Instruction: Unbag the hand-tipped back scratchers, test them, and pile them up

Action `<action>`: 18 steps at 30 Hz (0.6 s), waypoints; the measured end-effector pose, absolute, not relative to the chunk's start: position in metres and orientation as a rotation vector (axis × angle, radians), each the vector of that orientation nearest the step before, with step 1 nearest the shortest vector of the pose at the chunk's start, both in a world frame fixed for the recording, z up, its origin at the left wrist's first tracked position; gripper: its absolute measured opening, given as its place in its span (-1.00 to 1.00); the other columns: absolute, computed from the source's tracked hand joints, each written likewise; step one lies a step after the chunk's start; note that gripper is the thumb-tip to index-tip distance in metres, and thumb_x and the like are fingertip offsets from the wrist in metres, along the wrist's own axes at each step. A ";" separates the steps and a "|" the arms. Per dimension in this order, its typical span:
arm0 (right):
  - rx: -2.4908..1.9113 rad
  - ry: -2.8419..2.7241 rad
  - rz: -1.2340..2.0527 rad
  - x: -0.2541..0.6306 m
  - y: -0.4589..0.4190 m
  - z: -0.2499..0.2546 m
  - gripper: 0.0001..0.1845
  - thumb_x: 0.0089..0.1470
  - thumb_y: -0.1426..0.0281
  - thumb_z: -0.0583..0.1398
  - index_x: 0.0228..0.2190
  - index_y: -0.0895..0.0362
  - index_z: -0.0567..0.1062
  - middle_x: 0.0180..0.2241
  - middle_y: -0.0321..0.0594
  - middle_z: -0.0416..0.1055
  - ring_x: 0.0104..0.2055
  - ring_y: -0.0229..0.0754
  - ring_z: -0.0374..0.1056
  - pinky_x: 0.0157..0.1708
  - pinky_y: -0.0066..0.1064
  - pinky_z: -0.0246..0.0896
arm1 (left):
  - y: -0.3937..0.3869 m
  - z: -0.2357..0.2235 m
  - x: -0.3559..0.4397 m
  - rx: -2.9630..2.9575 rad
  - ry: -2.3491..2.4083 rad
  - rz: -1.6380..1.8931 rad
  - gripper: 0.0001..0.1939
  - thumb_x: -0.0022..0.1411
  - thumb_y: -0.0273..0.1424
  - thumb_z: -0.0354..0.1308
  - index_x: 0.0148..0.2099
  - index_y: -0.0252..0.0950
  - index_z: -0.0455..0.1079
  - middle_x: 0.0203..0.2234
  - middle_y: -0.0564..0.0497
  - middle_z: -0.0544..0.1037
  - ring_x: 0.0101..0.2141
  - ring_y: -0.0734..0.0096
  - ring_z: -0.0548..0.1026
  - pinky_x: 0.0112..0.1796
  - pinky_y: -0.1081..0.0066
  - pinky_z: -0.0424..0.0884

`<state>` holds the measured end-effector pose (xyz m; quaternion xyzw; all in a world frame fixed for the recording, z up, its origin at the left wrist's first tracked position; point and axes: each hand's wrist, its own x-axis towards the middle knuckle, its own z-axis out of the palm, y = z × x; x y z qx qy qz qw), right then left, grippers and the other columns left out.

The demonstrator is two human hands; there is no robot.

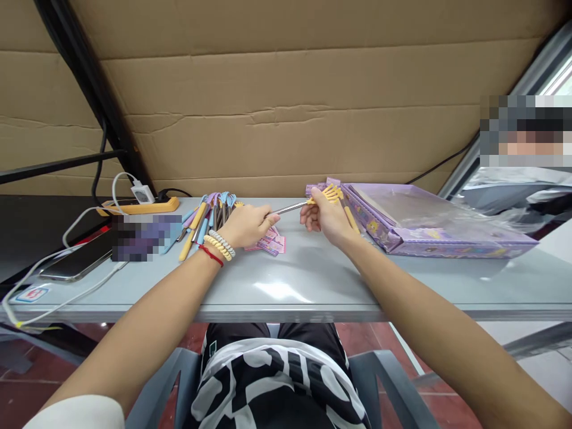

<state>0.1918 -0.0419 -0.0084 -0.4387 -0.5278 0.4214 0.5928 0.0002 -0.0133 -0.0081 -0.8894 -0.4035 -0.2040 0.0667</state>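
A telescopic back scratcher with a silver rod [290, 208] and a yellow claw head [331, 193] is stretched between my hands above the table. My left hand [250, 225] is closed around its handle end, which the fingers hide. Near the claw, my right hand [328, 217] pinches the scratcher between thumb and fingers, the other fingers curled. Several back scratchers [210, 217] in yellow, blue and purple lie piled beside my left wrist. Small pink and purple cards [270, 243] lie under and beside the left hand. Another yellow handle [351, 219] shows just right of my right hand.
A purple box [456, 244] with clear plastic wrap stands on the right of the grey table [286, 280]. On the left lie a phone [80, 262], white cables and a yellow power strip [143, 207]. Cardboard [286, 83] lines the back; another person [527, 143] is at far right.
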 end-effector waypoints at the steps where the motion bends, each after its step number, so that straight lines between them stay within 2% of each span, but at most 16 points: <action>1: -1.019 -1.237 1.005 0.193 -0.042 -0.008 -0.40 -0.02 -0.10 0.13 -0.71 0.16 0.35 -0.77 -0.19 0.34 -0.82 -0.35 0.15 -0.85 -0.52 -0.13 | -0.013 -0.009 0.001 -2.690 -1.201 -0.677 -0.66 0.33 -0.20 -0.17 -0.18 -0.25 0.37 -0.54 -0.02 0.49 -0.45 0.26 0.44 -0.43 0.36 0.16; 4: -1.012 -1.266 1.059 0.196 -0.043 -0.006 -0.40 -0.04 -0.11 0.14 -0.70 0.16 0.35 -0.76 -0.18 0.34 -0.80 -0.35 0.16 -0.82 -0.51 -0.10 | -0.016 -0.013 0.007 -2.743 -1.072 -0.862 -0.74 0.30 -0.30 -0.05 -0.02 -0.24 0.30 -0.46 0.02 0.50 -0.41 0.32 0.45 -0.37 0.38 0.23; 9: -0.986 -1.380 1.098 0.193 -0.047 -0.006 -0.35 -0.09 -0.20 0.11 -0.65 0.17 0.40 -0.75 -0.20 0.34 -0.79 -0.35 0.16 -0.81 -0.49 -0.12 | -0.017 -0.012 0.013 -2.662 -0.992 -1.154 -0.81 0.27 -0.31 0.02 -0.17 -0.26 0.39 -0.28 -0.07 0.46 -0.31 0.35 0.43 -0.26 0.37 0.30; 12: -0.992 -1.453 1.074 0.196 -0.047 -0.006 -0.28 -0.11 -0.25 0.06 -0.58 0.19 0.47 -0.73 -0.20 0.36 -0.78 -0.34 0.17 -0.80 -0.48 -0.11 | -0.007 0.000 -0.001 -2.487 -1.265 -1.217 -0.79 0.25 -0.36 0.00 -0.20 -0.29 0.44 -0.28 -0.10 0.48 -0.25 0.28 0.44 -0.18 0.32 0.30; 18: -1.043 -1.550 0.912 0.206 -0.048 -0.007 -0.21 -0.15 -0.30 0.02 -0.52 0.20 0.51 -0.70 -0.21 0.37 -0.74 -0.36 0.18 -0.75 -0.49 -0.04 | 0.021 0.013 -0.049 -2.021 -1.998 -1.037 -0.71 0.20 -0.35 0.00 -0.17 -0.36 0.48 -0.27 -0.26 0.54 -0.16 -0.02 0.44 -0.15 0.17 0.26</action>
